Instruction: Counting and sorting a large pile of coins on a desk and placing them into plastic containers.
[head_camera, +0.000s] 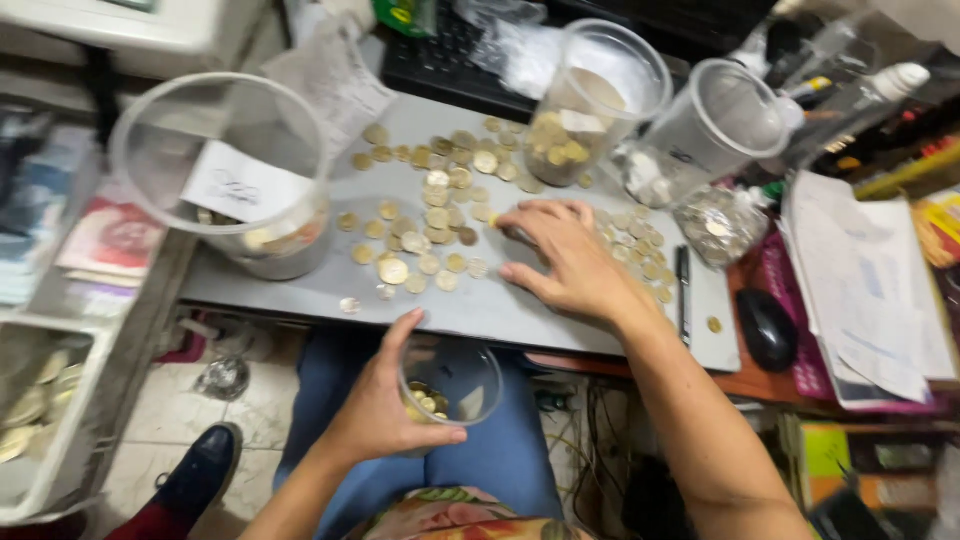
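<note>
Left grip: my left hand (385, 400) is wrapped around a small clear cup (447, 385), fingers closed on its wall, held just under the tabletop's near edge, over my lap.
Cup contents: a few gold coins lie at the bottom; most of the cup is empty.
Right grip: my right hand (565, 260) lies flat on the grey board (300, 290), fingers spread and clamped on nothing, fingertips touching the coins (430, 225) scattered there.
Big tub: at the far left of the board stands a wide clear tub (225, 170) with a white paper slip inside and a thin layer of coins.
Coin spread: loose gold coins lie between the tub and my right hand, with more to its right, near a pen (682, 290).
Jars: behind my hand a clear jar (595, 100) holds coins and a paper slip; just beside it stands a second jar (715, 125), mostly empty.
Right side: a small bag of coins (718, 225), a black mouse (767, 328) and stacked papers (865, 280).
Doing it well: I judge the cup rim should sit snug below the board's edge, touching it, so swept coins drop in rather than onto my jeans. Drag a few at a time with flat fingers, and keep the cup upright.
Risk: one coin (349, 305) already sits near the edge, apart from the rest.
</note>
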